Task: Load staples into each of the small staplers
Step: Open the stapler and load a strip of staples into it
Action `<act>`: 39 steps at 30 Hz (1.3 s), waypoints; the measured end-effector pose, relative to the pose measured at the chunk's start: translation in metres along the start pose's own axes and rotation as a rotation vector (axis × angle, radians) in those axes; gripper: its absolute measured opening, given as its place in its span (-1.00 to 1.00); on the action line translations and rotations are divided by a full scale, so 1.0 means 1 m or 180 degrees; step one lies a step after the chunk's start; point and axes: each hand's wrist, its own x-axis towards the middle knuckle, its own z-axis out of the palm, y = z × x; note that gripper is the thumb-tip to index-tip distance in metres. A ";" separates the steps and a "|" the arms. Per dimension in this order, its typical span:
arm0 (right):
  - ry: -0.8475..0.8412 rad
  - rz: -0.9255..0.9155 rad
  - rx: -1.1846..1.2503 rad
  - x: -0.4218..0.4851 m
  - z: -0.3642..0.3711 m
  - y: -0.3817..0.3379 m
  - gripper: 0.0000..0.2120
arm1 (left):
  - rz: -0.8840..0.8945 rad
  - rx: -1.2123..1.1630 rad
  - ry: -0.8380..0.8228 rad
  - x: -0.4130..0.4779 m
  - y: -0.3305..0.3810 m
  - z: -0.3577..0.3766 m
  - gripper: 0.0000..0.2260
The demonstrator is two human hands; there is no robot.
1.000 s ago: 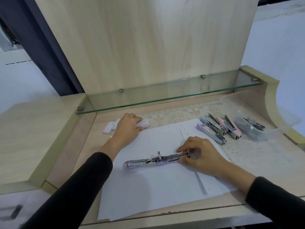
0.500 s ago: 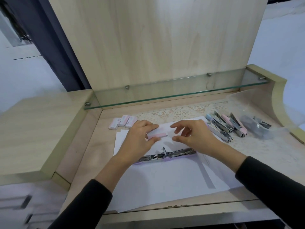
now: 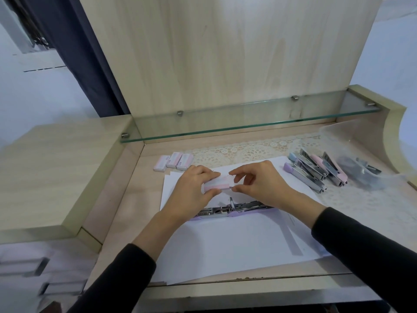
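Observation:
A small pink and white staple box (image 3: 217, 184) is held above the white paper (image 3: 237, 242). My left hand (image 3: 194, 188) grips its left end, and my right hand (image 3: 259, 184) pinches its right end with thumb and forefinger. Just below my hands a lilac stapler (image 3: 225, 211) lies flat on the paper, swung fully open with its metal channel showing; my wrists cover both its ends. Three more staple boxes (image 3: 173, 162) lie side by side at the back left. Several small pastel staplers (image 3: 313, 171) lie open at the right.
A clear plastic bag (image 3: 361, 170) with dark metal parts sits at the far right on a lace mat (image 3: 248, 152). A glass shelf (image 3: 248, 120) runs along the back under a wooden panel. A raised wooden block (image 3: 56, 177) borders the desk's left side.
My left hand picked a staple box from the row at the back left and carried it to the middle. My right hand left the stapler and came up to pinch the box's end.

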 end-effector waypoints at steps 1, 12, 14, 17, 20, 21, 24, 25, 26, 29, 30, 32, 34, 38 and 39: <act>-0.0003 0.0004 -0.0013 0.000 -0.001 0.001 -0.72 | -0.0011 0.0019 -0.0008 0.000 -0.001 0.000 -0.66; -0.0155 -0.0161 -0.0187 0.001 -0.001 0.004 -0.73 | -0.0093 0.0129 -0.0037 -0.001 -0.009 0.006 -0.70; -0.0188 -0.0225 -0.0263 0.003 0.000 0.004 -0.79 | -0.0099 0.0139 -0.0037 -0.001 -0.010 0.007 -0.70; -0.0197 -0.0089 -0.0185 0.005 -0.001 0.004 -0.87 | -0.0118 0.0128 -0.0014 -0.002 -0.010 0.007 -0.71; -0.0090 0.0054 -0.0187 0.005 -0.001 0.003 -0.96 | -0.0131 0.0098 0.0010 -0.002 -0.010 0.008 -0.71; -0.0058 0.0104 -0.0236 0.006 -0.001 0.002 -0.93 | -0.0140 0.0090 0.0013 -0.002 -0.010 0.008 -0.71; -0.0018 0.0291 -0.0447 0.011 0.001 0.002 -0.90 | -0.0147 0.0102 0.0029 -0.002 -0.009 0.009 -0.71; -0.0005 0.0348 -0.0515 0.012 0.001 0.002 -0.91 | -0.0144 0.0106 0.0030 -0.003 -0.009 0.009 -0.71; 0.0009 0.0403 -0.0561 0.014 0.002 0.002 -0.90 | -0.0140 0.0114 0.0034 -0.002 -0.009 0.008 -0.71; 0.0074 0.0594 -0.0542 0.016 0.003 0.001 -0.88 | -0.0140 0.0150 0.0055 -0.002 -0.008 0.009 -0.71; 0.0083 0.0680 -0.0509 0.017 0.005 0.000 -0.87 | -0.0134 0.0160 0.0063 -0.002 -0.008 0.009 -0.71; 0.0076 0.0844 -0.0433 0.018 0.008 -0.002 -0.86 | -0.0124 0.0183 0.0072 -0.003 -0.008 0.009 -0.72; 0.0073 0.0958 -0.0414 0.018 0.010 -0.003 -0.87 | -0.0118 0.0202 0.0079 -0.003 -0.008 0.009 -0.72; 0.0160 0.1119 -0.0401 0.019 0.014 -0.004 -0.88 | -0.0107 0.0212 0.0077 -0.004 -0.006 0.009 -0.71; 0.0179 0.1150 -0.0373 0.019 0.015 -0.005 -0.87 | -0.0111 0.0214 0.0073 -0.004 -0.006 0.009 -0.71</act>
